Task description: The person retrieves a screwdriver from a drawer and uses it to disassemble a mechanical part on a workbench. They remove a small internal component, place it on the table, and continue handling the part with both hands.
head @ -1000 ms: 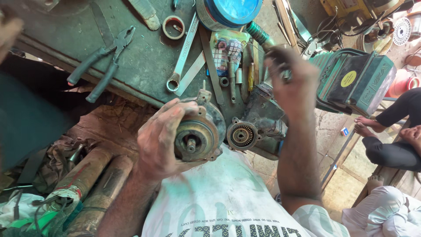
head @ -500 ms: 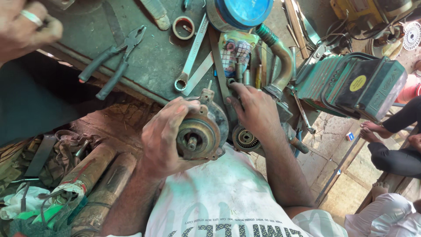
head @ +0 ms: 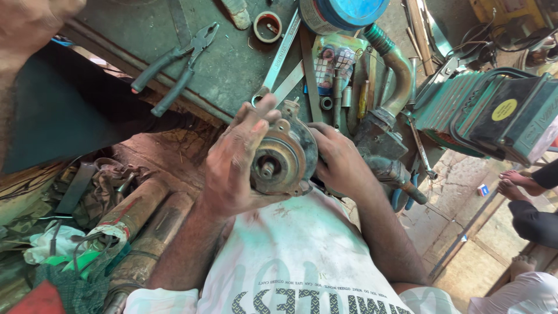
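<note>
My left hand (head: 232,166) grips a round, grimy metal motor housing (head: 283,163) with a short shaft at its centre, fingers spread over its top edge. My right hand (head: 343,163) is closed on the back side of the same housing, close to my white shirt (head: 290,261). The part behind the housing is hidden by my right hand. The housing is held just off the edge of a green metal workbench (head: 232,70).
On the bench lie pliers (head: 174,64), spanners (head: 279,52), a tape roll (head: 268,26), a blue-lidded can (head: 343,13) and a bent green pipe (head: 395,64). A green machine (head: 494,110) stands right. Rusty cylinders (head: 133,212) lie lower left. Another person's hand (head: 29,26) shows top left, bare feet (head: 514,183) at right.
My right hand came down from beside the green machine and closed on the back of the housing. My left hand kept its grip and turned the housing slightly.
</note>
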